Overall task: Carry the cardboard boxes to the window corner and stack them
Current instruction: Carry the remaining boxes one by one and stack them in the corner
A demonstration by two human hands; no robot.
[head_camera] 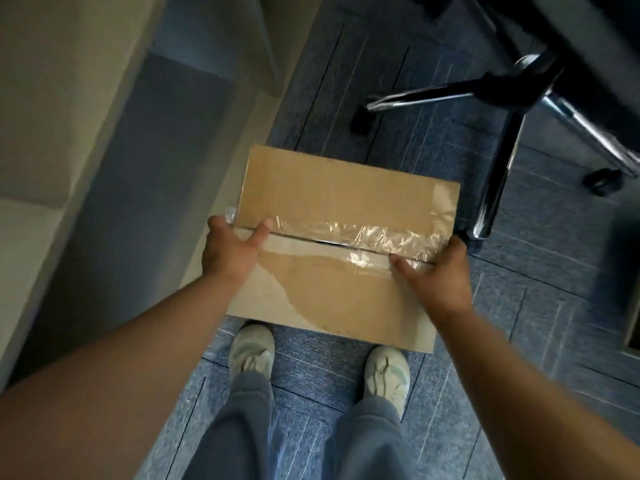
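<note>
Cardboard box (341, 202): flat, rectangular, brown corrugated card at the centre of the frame, held above the floor. Its top flaps meet in a seam running left to right.
Packing tape (353, 239): clear, wrinkled and shiny, laid along the seam, with a loose end curling over the left edge of the box.
Torn patch (263, 292): pale area on the lower left of the lid where the brown surface has peeled away.
Left hand (230, 252): grips the left end of the box, thumb pressed on top beside the seam, fingers curled out of sight around the side.
Right hand (438, 271): grips the right end of the box, thumb lying on the tape, fingers wrapped around the side.
Arms: bare forearms reach up from the lower corners of the frame.
Carpet (540, 265): dark blue tiles with fine ribbed lines.
Office chair base (498, 133): black and chrome spokes with castors, upper right, just beyond the box.
Wall panels (52, 109): smooth beige and grey, along the left.
Sneakers (388, 374): pale, below the box, under grey-blue trousers (242, 427).
</note>
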